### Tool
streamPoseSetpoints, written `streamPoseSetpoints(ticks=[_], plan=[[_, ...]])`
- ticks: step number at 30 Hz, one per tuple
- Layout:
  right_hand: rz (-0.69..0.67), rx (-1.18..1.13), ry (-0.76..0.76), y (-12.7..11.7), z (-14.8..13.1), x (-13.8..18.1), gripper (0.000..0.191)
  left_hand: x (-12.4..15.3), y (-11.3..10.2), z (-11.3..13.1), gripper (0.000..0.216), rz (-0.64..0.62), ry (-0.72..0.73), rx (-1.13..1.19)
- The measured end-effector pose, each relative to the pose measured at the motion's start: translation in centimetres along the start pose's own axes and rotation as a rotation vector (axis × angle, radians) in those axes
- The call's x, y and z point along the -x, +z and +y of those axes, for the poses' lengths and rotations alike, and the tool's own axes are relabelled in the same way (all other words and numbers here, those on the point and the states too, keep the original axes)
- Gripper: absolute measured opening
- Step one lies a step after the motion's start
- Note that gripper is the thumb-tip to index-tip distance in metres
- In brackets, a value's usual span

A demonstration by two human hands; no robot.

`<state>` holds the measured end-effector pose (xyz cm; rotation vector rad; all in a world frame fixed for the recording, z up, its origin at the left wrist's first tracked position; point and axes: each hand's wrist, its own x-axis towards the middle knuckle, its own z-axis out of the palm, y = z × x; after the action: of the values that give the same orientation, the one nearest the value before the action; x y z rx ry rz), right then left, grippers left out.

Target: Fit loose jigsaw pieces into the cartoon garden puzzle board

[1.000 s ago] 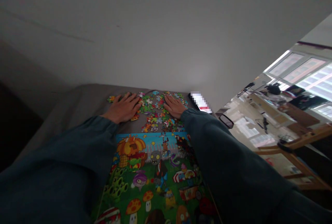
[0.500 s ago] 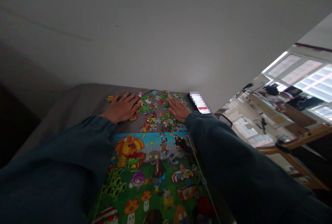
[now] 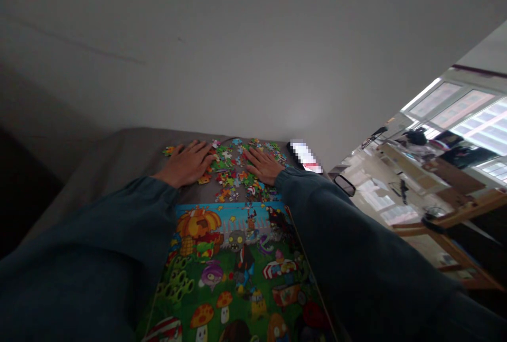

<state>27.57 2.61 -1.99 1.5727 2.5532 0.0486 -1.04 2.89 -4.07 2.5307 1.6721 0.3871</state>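
A heap of small colourful jigsaw pieces [image 3: 233, 170] lies on a grey surface [image 3: 119, 157] at arm's length. My left hand [image 3: 189, 163] rests flat, fingers spread, on the heap's left side. On the right side my right hand [image 3: 262, 165] lies flat on the pieces, fingers apart. Neither hand grips a piece. Nearer to me a bright cartoon picture sheet [image 3: 237, 268] with a zombie, mushrooms and pumpkins lies between my dark blue sleeves.
A dark phone-like object [image 3: 303, 156] lies just right of the pieces at the surface's edge. A plain white wall rises behind. To the right, lower down, a room with wooden tables [image 3: 451, 215] and bright windows [image 3: 471, 120] shows.
My right hand slid a little left across the pieces, toward the middle of the heap. My left hand has stayed in place.
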Motion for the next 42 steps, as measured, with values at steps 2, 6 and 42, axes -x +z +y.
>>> streamPoseSetpoints(ticks=[2,6,42], plan=[[0.030,0.043,-0.015,0.0,0.1,0.0,0.066,-0.1,-0.5,0.3,0.061,0.022,-0.010,0.004],[0.036,0.132,-0.030,0.1,0.5,0.8,0.065,0.0,-1.5,2.8,0.058,0.026,0.065,-0.015],[0.156,-0.136,0.112,2.5,1.5,10.9,0.057,6.2,1.7,9.4,0.061,-0.030,0.172,-0.210]])
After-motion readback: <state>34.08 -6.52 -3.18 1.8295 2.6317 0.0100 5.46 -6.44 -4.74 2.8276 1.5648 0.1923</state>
